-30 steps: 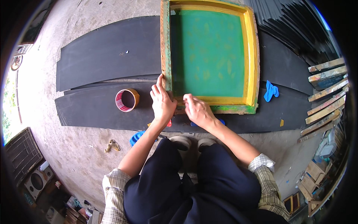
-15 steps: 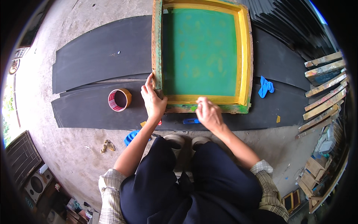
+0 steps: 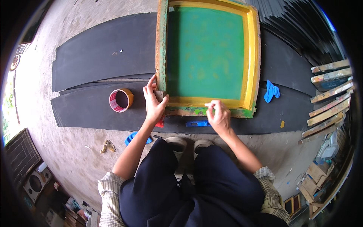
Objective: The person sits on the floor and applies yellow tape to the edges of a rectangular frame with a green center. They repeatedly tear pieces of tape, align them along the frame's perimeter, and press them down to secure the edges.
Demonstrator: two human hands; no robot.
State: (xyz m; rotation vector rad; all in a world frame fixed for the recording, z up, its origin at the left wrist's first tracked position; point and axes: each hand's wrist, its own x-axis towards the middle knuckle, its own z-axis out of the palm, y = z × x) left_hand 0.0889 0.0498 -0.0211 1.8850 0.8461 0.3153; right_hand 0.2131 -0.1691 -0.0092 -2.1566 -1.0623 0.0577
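A screen printing frame (image 3: 211,112) with paint-stained wooden sides lies in front of me. Its green mesh (image 3: 208,53) is bordered inside by yellow tape (image 3: 247,56). My left hand (image 3: 154,106) grips the frame's near left corner, thumb and fingers around the wood. Over the tape along the near side, my right hand (image 3: 220,116) is closed, with a fingertip at the tape; whether anything is pinched in it is hidden. A blue utility knife (image 3: 197,123) lies just below the frame, left of my right hand. Something red (image 3: 160,122) shows partly beneath my left hand.
A tape roll (image 3: 129,99) stands left on black sheets (image 3: 90,109). A blue crumpled glove (image 3: 271,91) lies right of the frame, and blue material (image 3: 132,138) near my left forearm. More wooden frames (image 3: 329,90) and stacked dark sheets (image 3: 302,26) line the right.
My right hand has shifted slightly right and down along the near tape, and more of the utility knife shows. The frame sits slightly further right in view. My left hand keeps its corner grip.
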